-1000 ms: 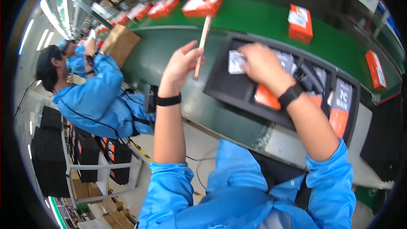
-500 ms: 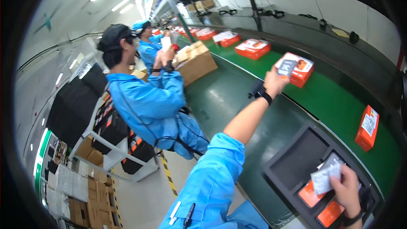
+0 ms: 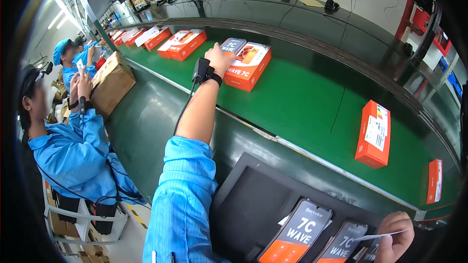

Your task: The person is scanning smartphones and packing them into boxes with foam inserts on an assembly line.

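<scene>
My left hand (image 3: 220, 62) reaches over the green conveyor belt. Its fingers grip the edge of a grey-faced smartphone (image 3: 234, 45), which lies over the upper left of an orange and white phone box (image 3: 248, 68). Whether the phone rests fully on the box I cannot tell. Low on the right, my right hand (image 3: 396, 236) pinches a thin white sheet (image 3: 378, 236), seen almost edge-on. Below and left of it, several smartphones with grey and orange faces, such as this smartphone (image 3: 301, 231), sit in a black tray (image 3: 258, 190).
More orange boxes line the green belt (image 3: 302, 102), among them a box (image 3: 374, 134) at the right and a box (image 3: 181, 45) further left. A co-worker in blue (image 3: 73, 156) stands at the left, near a brown carton (image 3: 113, 84). A dark ledge (image 3: 292, 29) runs behind the belt.
The view has swung right. My left hand has brought the smartphone onto the orange box. My right hand, still holding the white sheet, has moved off the phones to the tray's right side.
</scene>
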A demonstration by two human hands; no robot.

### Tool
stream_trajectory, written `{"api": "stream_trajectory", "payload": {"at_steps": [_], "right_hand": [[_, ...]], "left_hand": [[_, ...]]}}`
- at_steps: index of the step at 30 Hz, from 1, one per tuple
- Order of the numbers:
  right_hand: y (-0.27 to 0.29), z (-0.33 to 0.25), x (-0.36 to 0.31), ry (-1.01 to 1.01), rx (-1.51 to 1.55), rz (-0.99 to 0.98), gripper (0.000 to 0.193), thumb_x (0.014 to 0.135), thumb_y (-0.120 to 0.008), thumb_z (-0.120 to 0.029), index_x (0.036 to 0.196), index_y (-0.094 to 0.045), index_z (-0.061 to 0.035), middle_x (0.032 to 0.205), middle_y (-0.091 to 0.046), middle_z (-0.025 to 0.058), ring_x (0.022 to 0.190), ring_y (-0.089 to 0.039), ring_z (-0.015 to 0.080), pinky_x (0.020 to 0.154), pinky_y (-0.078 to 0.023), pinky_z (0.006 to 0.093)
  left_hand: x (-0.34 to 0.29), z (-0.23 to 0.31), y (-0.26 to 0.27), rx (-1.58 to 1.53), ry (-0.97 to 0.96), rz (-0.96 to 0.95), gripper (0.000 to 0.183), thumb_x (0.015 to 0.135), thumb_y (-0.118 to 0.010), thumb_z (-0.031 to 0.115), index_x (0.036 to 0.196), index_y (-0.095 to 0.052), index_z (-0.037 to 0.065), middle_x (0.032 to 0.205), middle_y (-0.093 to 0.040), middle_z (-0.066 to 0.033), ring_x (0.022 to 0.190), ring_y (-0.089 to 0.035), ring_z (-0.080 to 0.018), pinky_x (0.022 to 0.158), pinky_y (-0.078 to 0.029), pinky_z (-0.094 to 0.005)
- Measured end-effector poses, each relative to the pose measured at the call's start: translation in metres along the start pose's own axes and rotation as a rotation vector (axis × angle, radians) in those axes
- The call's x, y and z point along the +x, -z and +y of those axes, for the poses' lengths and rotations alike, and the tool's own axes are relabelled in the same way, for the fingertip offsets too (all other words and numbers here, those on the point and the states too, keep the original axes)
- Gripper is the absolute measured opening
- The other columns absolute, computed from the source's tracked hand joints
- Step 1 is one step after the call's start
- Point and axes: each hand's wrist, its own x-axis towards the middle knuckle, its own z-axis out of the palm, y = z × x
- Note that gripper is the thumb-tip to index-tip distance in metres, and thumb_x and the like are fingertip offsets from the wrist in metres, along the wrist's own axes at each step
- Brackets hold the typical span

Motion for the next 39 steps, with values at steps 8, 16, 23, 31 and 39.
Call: {"api": "stream_trajectory", "payload": {"at_steps": [8,16,23,31,39], "right_hand": [[0.007,0.011,0.012,-0.07,0.084,-0.04,0.02,0.087,-0.062,-0.016,0.091,-0.053,0.0025,0.087,-0.057,0.0155,0.078,-0.054,0.0226,0.071,-0.044,0.032],[-0.009,0.007,0.011,-0.231,0.159,0.025,0.019,0.087,-0.062,-0.014,0.092,-0.055,0.0025,0.089,-0.057,0.0138,0.081,-0.054,0.0199,0.075,-0.043,0.0304],[-0.016,0.004,0.015,-0.254,0.171,0.0,0.019,0.086,-0.064,-0.012,0.093,-0.056,0.003,0.091,-0.057,0.0132,0.082,-0.053,0.0191,0.075,-0.043,0.0295],[-0.02,0.009,-0.001,-0.21,0.213,0.181,0.022,0.074,-0.072,-0.016,0.074,-0.057,0.0,0.069,-0.059,0.0114,0.063,-0.056,0.0169,0.059,-0.044,0.0272],[-0.025,0.026,0.014,-0.241,0.343,0.115,0.033,0.081,-0.07,-0.029,0.079,-0.049,-0.0033,0.071,-0.05,0.0064,0.061,-0.047,0.0136,0.055,-0.037,0.0257]], "left_hand": [[0.012,-0.001,0.027,0.03,-0.017,-0.251,0.079,0.069,-0.07,0.052,0.128,-0.055,0.001,0.115,-0.064,-0.021,0.108,-0.062,-0.0303,0.094,-0.047,-0.0364],[0.017,-0.014,0.0,0.006,0.105,-0.302,0.079,0.07,-0.067,0.058,0.125,-0.055,0.002,0.125,-0.057,-0.0206,0.116,-0.055,-0.0353,0.1,-0.043,-0.0444],[-0.007,0.022,0.006,0.283,-0.223,0.008,0.079,0.075,-0.06,0.064,0.12,-0.059,-0.002,0.12,-0.06,-0.0209,0.117,-0.054,-0.0335,0.1,-0.042,-0.0408],[-0.082,0.142,0.012,0.043,-0.45,-0.368,0.083,0.078,-0.061,0.056,0.134,-0.042,-0.002,0.136,-0.044,-0.0205,0.124,-0.044,-0.0364,0.105,-0.036,-0.0447],[0.035,0.009,-0.005,0.244,-0.298,-0.283,0.067,0.092,-0.033,0.061,0.144,-0.037,0.019,0.152,-0.031,-0.0041,0.142,-0.023,-0.0298,0.112,-0.023,-0.0504]]}}
